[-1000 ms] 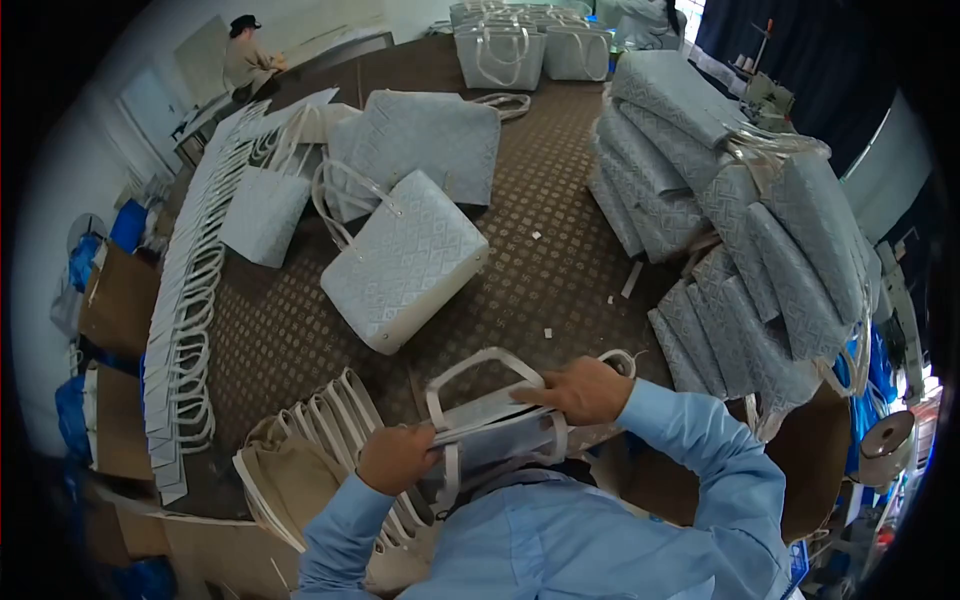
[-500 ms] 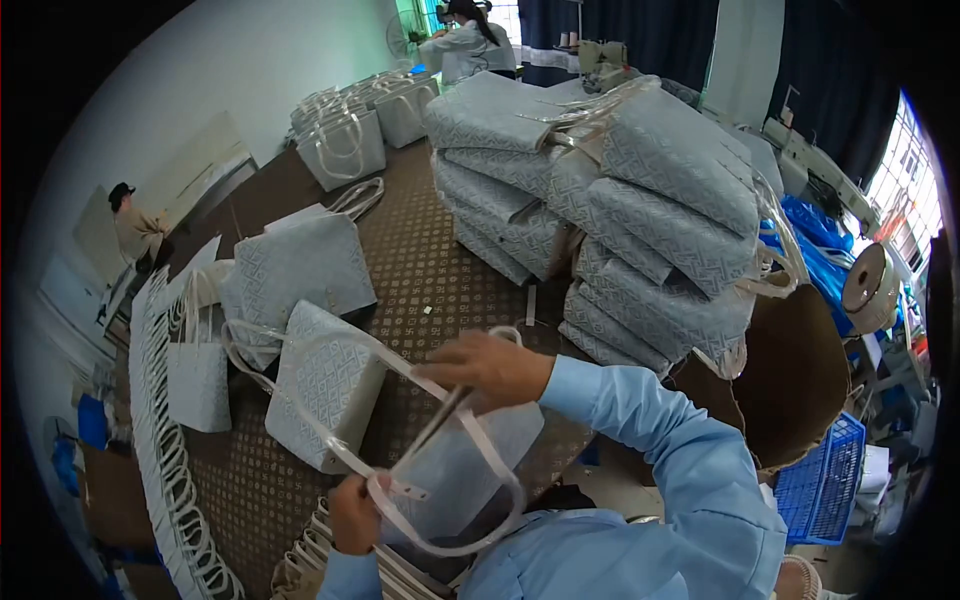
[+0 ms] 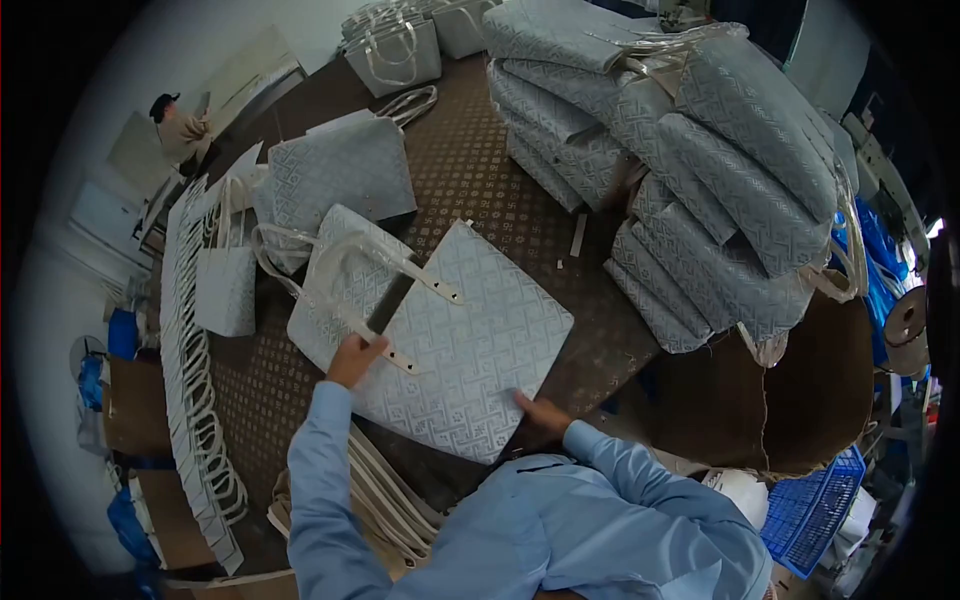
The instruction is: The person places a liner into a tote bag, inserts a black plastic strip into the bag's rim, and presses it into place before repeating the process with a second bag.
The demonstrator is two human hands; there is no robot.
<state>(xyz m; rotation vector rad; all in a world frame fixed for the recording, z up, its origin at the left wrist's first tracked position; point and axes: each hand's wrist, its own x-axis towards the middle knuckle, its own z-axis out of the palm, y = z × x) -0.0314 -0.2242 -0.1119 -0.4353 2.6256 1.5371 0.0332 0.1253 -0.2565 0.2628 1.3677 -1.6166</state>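
Note:
A pale grey patterned tote bag (image 3: pixel 480 345) lies flat in front of me, its clear-wrapped handles pointing to the far left. Dark rivets show on the two handle tabs. My left hand (image 3: pixel 357 362) grips the bag's left side beside the nearer handle tab. At the lower right edge, my right hand (image 3: pixel 545 412) pinches the bag with the thumb on top; its other fingers are mostly hidden beneath. Partly under the held bag and its handles sits another grey tote bag (image 3: pixel 325 320).
Several folded bags (image 3: pixel 745 170) are piled at the right. More tote bags (image 3: pixel 335 170) stand behind and left. A row of white straps (image 3: pixel 190 400) lines the table's left edge. A brown carton (image 3: pixel 790 400) and blue basket (image 3: pixel 815 515) are at right; a person (image 3: pixel 180 135) is far left.
The bag has turned from tilted, handles towards me, to flat with handles pointing away. My right hand has moved from the handle to the lower right edge. The camera view has shifted.

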